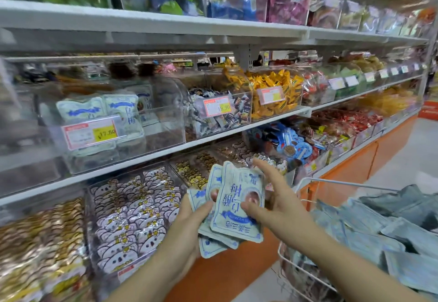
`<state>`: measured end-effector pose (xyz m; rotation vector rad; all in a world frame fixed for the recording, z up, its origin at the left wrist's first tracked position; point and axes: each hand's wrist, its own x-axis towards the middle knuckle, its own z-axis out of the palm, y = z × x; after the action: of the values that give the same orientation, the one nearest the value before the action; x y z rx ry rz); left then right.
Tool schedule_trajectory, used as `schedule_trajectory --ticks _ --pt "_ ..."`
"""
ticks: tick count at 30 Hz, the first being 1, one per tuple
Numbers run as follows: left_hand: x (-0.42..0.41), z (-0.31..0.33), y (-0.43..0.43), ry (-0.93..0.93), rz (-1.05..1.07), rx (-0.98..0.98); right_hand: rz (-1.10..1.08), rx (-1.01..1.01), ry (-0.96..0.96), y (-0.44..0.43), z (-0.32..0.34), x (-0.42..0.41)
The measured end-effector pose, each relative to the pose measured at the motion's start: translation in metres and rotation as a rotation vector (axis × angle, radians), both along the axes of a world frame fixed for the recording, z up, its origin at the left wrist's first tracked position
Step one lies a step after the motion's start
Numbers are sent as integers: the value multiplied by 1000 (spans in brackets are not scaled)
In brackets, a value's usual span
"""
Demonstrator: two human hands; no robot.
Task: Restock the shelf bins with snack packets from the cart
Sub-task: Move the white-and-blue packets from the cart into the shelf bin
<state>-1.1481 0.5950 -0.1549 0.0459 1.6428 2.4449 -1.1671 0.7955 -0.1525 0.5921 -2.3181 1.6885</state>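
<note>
I hold a stack of pale blue-and-white snack packets [233,209] in front of the lower shelf. My left hand [192,218] grips the stack from below and the left, thumb on top. My right hand [272,202] pinches the top packet's right edge between thumb and fingers. A clear shelf bin [156,124] on the middle shelf at the left holds a few matching packets [104,109] behind a 17.80 price tag. The white wire cart [305,275] at the lower right is piled with more of the same packets [379,230].
Clear bins of dark sweets [220,114] and yellow sweets [275,93] stand to the right on the middle shelf. Below are bins of cartoon-printed packets [132,214]. An orange base panel [350,166] runs under the shelves beside grey floor [407,150].
</note>
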Motion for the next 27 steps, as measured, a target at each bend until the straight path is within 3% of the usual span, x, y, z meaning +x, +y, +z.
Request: schedule_trajectory --ticks 5,8,11,14,16,20,24,27 --pt "8 7 -28 100 101 -174 16 64 -39 -26 11 -8" --pt "13 14 -42 151 155 -201 76 -176 -186 -45 17 -9" --pt "17 22 -50 135 176 -105 61 -357 -274 -66 14 -11" --pt "20 25 -61 114 211 -55 203 -636 -452 -79 9 -16" --pt "22 24 -70 106 231 -73 237 -679 -483 -82 14 -15" --pt "30 27 -88 102 272 -215 331 -396 -403 -81 25 -11" --pt "36 41 -112 151 308 -503 353 72 -97 -70 61 -9" --pt "40 52 -122 129 210 -454 520 348 6 -72 99 -3"
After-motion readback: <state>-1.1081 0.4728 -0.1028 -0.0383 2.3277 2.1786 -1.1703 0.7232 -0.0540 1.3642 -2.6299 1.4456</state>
